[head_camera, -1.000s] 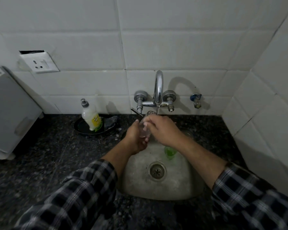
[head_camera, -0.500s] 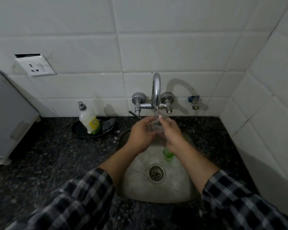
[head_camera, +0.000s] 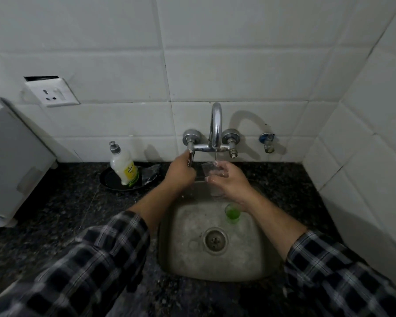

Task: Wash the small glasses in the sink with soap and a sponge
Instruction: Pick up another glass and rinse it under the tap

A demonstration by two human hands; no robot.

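My right hand [head_camera: 229, 180] grips a small clear glass [head_camera: 208, 168] under the chrome tap [head_camera: 216, 126], where a thin stream of water runs into it. My left hand [head_camera: 181, 171] is up at the tap's left lever handle [head_camera: 190, 157], fingers curled round it. A small green glass [head_camera: 232, 213] stands upright in the steel sink [head_camera: 192, 259], just below my right wrist. The soap bottle [head_camera: 123, 164] stands on a dark dish [head_camera: 114, 181] left of the sink. A green sponge edge [head_camera: 133, 181] peeks out under the bottle.
Dark speckled counter [head_camera: 62, 209] surrounds the sink. A grey appliance [head_camera: 9, 161] stands at the far left, below a wall socket [head_camera: 52, 92]. A second small valve [head_camera: 267, 143] sits on the tiled wall right of the tap. The white tiled side wall [head_camera: 364, 168] closes in on the right.
My left hand let go of the clear glass and moved up-left to the tap's lever. My right hand now holds the glass alone under the stream.
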